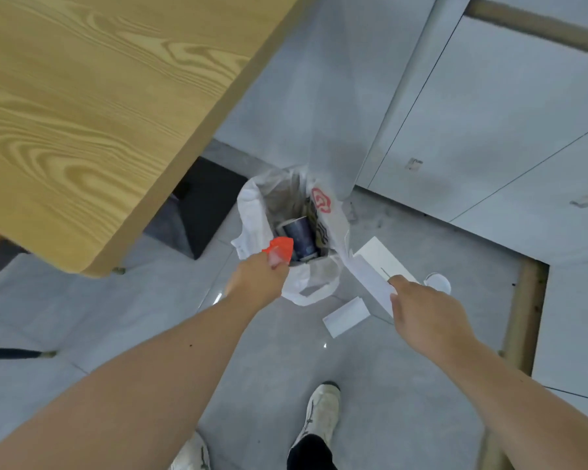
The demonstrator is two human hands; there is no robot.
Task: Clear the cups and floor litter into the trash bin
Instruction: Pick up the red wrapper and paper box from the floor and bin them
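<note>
The trash bin (252, 212) stands on the floor, lined with a white plastic bag bearing a red logo. A dark blue cup (301, 237) lies inside it. My left hand (257, 279) is shut on a red-orange piece of litter (280, 251), held over the bin's near rim. My right hand (421, 313) pinches a white sheet of paper (370, 266) just right of the bin. On the floor, a smaller white paper (347, 316) lies near the bin, and a white round lid-like piece (438, 282) lies beyond my right hand.
A wooden table (82, 113) overhangs at the upper left, with a dark base (201, 212) beneath it next to the bin. Grey cabinet panels (489, 130) rise at the right. My shoes (323, 415) are on the grey tiled floor below.
</note>
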